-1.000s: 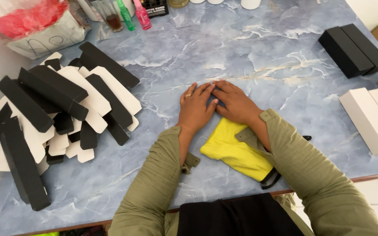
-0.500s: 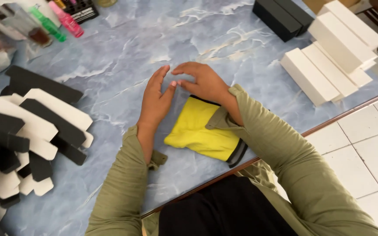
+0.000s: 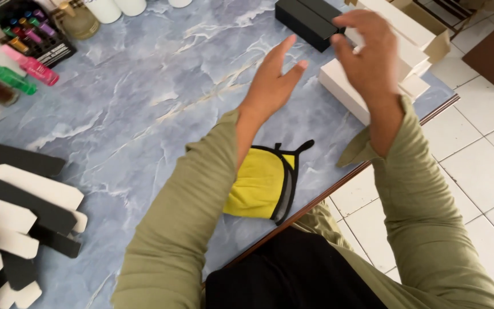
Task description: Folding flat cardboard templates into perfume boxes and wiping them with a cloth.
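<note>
My left hand (image 3: 273, 77) is raised above the marbled blue table (image 3: 144, 109), fingers apart, holding nothing. My right hand (image 3: 370, 48) hovers over the long white boxes (image 3: 347, 91) at the table's right edge, fingers curled above them; whether it touches a box is unclear. A yellow face mask with black trim (image 3: 264, 183) lies flat on the table under my left forearm, near the front edge. Both arms wear olive green sleeves.
Black boxes (image 3: 310, 20) lie at the back right. Flat black and white cardboard pieces (image 3: 18, 212) are piled at the left. Small coloured bottles in a tray (image 3: 27, 43) and white bottles stand at the back left. White tiled floor (image 3: 481, 166) is on the right.
Both hands left the table next to the mask and moved up and right toward the white boxes. The view swung right.
</note>
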